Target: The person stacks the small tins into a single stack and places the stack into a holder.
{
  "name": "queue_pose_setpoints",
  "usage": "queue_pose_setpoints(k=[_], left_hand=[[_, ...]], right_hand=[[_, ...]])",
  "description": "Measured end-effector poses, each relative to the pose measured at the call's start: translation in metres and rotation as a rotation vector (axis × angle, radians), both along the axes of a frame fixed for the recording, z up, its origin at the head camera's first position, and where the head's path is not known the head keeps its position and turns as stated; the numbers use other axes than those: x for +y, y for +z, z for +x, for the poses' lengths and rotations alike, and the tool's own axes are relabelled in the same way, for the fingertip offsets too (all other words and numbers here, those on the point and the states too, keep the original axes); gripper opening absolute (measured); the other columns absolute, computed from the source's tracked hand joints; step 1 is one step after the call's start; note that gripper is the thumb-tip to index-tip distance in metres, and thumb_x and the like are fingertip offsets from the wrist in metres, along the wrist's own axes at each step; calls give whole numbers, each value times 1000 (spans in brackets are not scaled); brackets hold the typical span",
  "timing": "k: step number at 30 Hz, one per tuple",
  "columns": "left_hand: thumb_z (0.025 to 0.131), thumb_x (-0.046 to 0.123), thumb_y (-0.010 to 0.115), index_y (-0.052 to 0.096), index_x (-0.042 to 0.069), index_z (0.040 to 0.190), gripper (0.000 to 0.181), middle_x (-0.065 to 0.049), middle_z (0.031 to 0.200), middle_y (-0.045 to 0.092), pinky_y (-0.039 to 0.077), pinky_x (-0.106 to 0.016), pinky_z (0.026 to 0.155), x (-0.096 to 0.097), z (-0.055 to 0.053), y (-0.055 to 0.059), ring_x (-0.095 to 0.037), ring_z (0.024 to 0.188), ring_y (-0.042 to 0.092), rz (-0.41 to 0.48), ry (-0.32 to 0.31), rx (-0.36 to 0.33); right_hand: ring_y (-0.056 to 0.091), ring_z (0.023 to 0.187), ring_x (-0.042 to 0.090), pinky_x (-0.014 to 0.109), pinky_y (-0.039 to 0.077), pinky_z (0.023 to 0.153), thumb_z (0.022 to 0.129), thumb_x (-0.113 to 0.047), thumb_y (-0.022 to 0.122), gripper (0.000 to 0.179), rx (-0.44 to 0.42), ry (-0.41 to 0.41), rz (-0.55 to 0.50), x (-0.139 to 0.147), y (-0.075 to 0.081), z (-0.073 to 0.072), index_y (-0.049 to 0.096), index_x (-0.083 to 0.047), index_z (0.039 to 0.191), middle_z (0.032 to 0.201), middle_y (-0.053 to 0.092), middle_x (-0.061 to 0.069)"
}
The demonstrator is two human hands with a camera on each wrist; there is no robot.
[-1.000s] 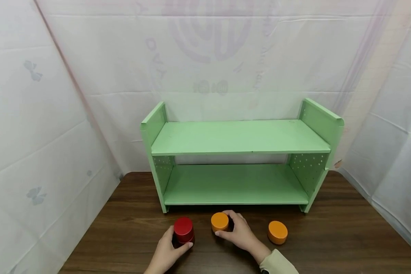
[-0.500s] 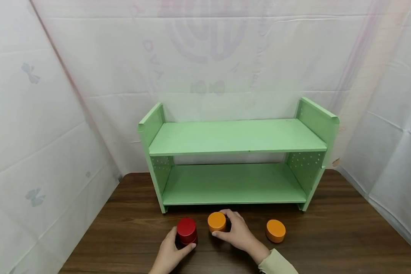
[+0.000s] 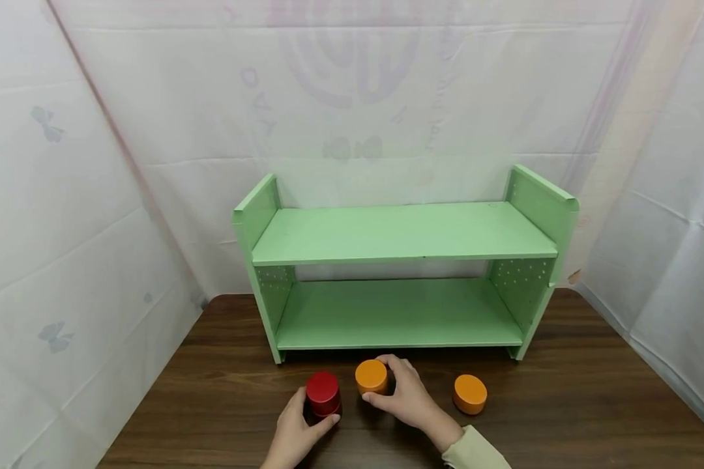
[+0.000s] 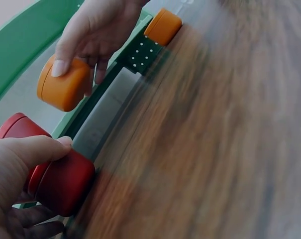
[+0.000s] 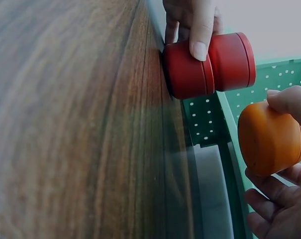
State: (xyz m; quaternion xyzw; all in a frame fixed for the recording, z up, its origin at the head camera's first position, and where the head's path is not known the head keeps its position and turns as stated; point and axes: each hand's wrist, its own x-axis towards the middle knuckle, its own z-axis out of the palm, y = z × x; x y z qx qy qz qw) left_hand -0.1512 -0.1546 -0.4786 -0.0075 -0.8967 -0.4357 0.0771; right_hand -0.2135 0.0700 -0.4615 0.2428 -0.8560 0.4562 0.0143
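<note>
Two round red tins stand stacked on the table, the upper red tin [image 3: 323,387] right on the lower red tin [image 5: 186,77]. My left hand [image 3: 293,431] grips the lower one, thumb near its lid seam and fingers on the far side. Just right of the stack, my right hand [image 3: 409,398] holds an orange tin [image 3: 371,374] between thumb and fingers. Both wrist views show that orange tin raised off the tabletop, beside the upper red tin and apart from it. Another orange tin [image 3: 470,393] rests on the table to the right of my right hand.
A green two-tier shelf [image 3: 399,312] with perforated side panels stands on the dark wood table [image 3: 211,391], just behind the tins. White printed sheeting [image 3: 152,130] hangs behind the table and at both sides.
My left hand and the red stack have slid a little to the right, closer to the held orange tin. My right hand keeps its hold almost in place. The head view has shifted slightly.
</note>
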Motion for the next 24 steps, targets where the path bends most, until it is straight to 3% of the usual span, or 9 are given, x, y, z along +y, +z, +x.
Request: queue_pose_setpoints(k=[24], left_hand=[[75, 33, 81, 53, -1, 119, 62, -13, 109, 61, 49, -44, 81, 14, 0, 0, -26, 99, 59, -24, -48, 16]], right_hand=[[48, 104, 22, 45, 43, 84, 80, -32, 76, 55, 17, 28, -46, -1, 16, 10, 52, -10, 123, 113, 56, 3]])
